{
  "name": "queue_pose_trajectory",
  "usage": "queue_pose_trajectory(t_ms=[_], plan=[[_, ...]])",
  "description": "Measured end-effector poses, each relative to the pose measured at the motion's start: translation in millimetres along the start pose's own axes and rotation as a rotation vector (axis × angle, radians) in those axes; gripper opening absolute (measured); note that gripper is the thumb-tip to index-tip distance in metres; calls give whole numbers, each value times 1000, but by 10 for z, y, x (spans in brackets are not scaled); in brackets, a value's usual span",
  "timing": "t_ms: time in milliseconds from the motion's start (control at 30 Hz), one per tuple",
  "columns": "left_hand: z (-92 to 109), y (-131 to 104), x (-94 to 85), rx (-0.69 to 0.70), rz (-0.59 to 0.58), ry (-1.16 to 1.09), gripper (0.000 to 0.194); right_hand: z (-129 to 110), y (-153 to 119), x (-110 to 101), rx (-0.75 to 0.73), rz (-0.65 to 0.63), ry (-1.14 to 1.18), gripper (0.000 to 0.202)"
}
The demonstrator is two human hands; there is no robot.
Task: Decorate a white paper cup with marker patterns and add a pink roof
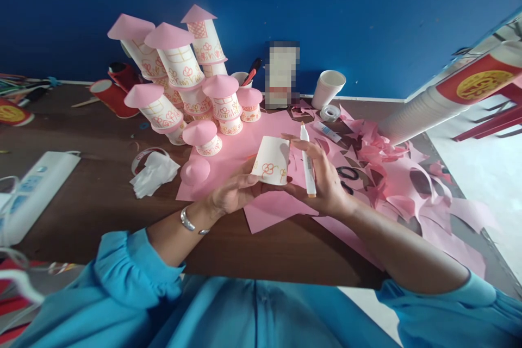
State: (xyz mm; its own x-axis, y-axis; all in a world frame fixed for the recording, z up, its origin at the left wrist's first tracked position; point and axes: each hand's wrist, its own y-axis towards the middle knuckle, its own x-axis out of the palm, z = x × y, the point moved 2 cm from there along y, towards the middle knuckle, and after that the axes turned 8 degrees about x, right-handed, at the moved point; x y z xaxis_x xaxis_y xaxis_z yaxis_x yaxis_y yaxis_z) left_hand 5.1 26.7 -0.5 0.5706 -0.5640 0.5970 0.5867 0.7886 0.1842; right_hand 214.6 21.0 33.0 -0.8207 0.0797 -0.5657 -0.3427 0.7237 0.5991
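Observation:
A white paper cup with orange and red flower drawings is held upside down over the pink paper. My left hand grips its lower left side, fingers partly hidden behind it. My right hand touches the cup's right side and also has a white marker between its fingers, tip upward. Behind and to the left stand decorated paper-cup towers with pink cone roofs. A loose pink cone lies left of the cup.
Pink paper scraps and black-handled scissors lie at right. A white cup and tape roll stand behind. A long cup stack leans at far right. Crumpled tissue and a power strip are at left.

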Motion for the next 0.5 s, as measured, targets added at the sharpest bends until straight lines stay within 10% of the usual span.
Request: queue_pose_trajectory(t_ms=[233, 500], plan=[[-27, 31, 0, 72, 151, 384, 63, -28, -25, 46, -71, -23, -172, 77], [-13, -4, -37, -1, 75, 72, 47, -128, 13, -88, -147, 163, -40, 65]])
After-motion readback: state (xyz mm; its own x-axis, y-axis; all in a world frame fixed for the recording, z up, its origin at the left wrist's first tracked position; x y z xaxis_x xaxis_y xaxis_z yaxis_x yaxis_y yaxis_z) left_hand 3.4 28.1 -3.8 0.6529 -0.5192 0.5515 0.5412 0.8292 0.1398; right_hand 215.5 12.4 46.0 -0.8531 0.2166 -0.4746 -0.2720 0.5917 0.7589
